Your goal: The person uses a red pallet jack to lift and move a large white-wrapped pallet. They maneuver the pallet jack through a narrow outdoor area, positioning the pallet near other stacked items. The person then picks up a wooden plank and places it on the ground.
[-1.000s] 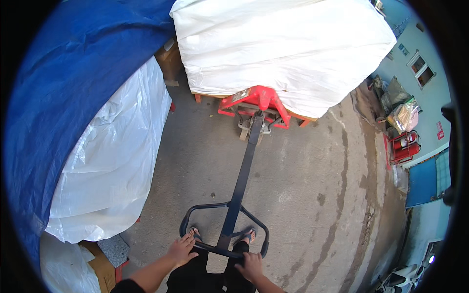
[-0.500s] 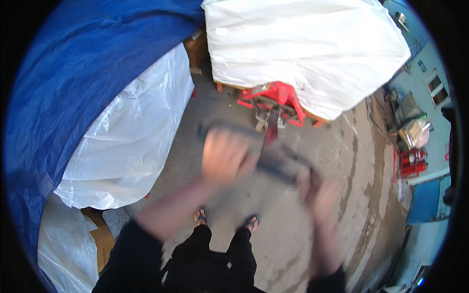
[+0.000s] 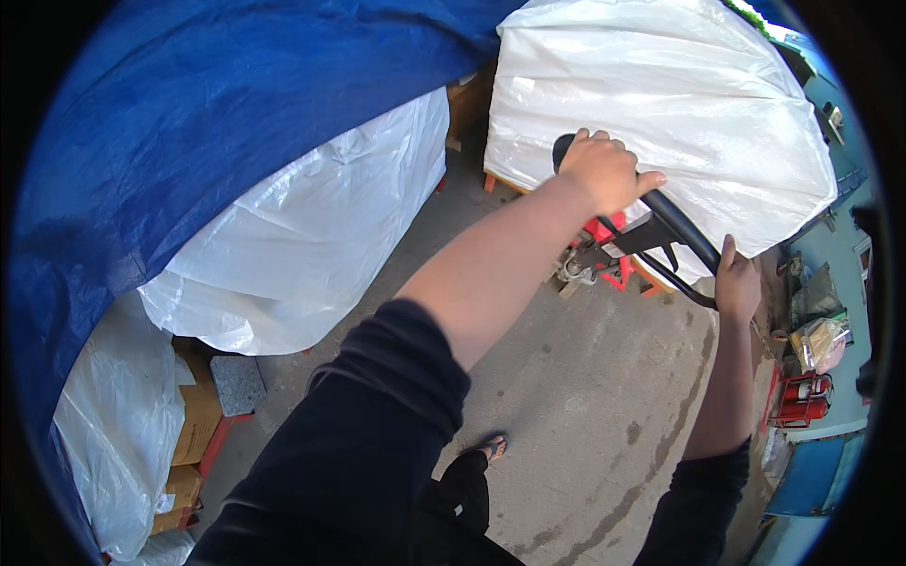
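Note:
Both of my hands are on the black loop handle (image 3: 681,224) of a red pallet jack (image 3: 618,272). My left hand (image 3: 604,172) is closed over the handle's upper left end, its thumb lying along the bar. At the lower right corner of the loop, my right hand (image 3: 738,285) grips the bar with its thumb up. Beyond the handle, a large load under a white sheet (image 3: 651,80) rests on an orange-edged pallet. The jack's red base sits low against that load, partly covered by the handle and my left arm.
A blue tarp (image 3: 208,123) and white plastic sheeting (image 3: 311,217) cover a stack at the left. Cardboard boxes (image 3: 196,406) and a grey slab (image 3: 238,384) show below. Red fire extinguishers (image 3: 804,398) stand by the wall at right. Stained concrete floor (image 3: 585,406) lies between.
The handle and both hands have moved up and to the right in view, toward the white load. My left arm now reaches farther forward. The view has shifted, and only one foot shows.

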### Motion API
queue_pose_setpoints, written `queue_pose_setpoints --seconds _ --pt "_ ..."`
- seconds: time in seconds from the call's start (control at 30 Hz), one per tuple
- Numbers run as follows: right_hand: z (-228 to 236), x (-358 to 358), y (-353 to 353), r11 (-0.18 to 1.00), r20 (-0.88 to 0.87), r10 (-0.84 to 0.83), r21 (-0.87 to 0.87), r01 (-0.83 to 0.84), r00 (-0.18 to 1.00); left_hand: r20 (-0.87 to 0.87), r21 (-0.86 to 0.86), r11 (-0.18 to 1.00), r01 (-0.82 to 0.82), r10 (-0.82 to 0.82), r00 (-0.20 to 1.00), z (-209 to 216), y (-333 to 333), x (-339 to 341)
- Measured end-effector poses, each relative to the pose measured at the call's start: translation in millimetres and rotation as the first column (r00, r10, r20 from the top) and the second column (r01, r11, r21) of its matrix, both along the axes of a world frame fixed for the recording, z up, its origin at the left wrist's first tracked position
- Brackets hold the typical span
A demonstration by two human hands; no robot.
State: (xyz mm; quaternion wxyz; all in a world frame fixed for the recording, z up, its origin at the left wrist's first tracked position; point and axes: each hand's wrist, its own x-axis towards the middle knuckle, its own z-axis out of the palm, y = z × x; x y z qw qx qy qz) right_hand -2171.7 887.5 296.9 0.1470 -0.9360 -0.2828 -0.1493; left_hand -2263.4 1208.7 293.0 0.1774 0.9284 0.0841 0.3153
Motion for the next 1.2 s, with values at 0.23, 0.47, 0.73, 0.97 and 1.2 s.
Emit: queue_pose_setpoints --seconds 0.23,0.47,0.73,0.97,1.2 --pt "-178 -319 15 0.976 -0.301 0.216 0.038 -0.215 0.929 -0.65 -0.058 0.989 0.135 -0.141 0.746 -191 -74 -321" --pt "-104 -83 -5 0.815 -0.865 0.074 -0.235 -0.53 0.497 -0.02 -0.001 0.968 0.25 -0.25 0.968 -50 39 -85" --pt "-28 -112 40 0.987 0.128 -0.036 0.16 0.016 0.991 0.22 0.135 0.991 0.015 -0.045 0.975 -70 -31 -101" --pt "-226 -273 6 0.71 -0.879 -0.328 -0.47 -0.524 0.345 -0.694 -0.216 0.976 0.032 -0.177 0.698 -152 -41 -236" --pt "-1 24 33 0.994 -0.118 -0.039 0.092 0.05 0.992 -0.09 -0.263 0.939 0.222 -0.253 0.963 62 30 13"
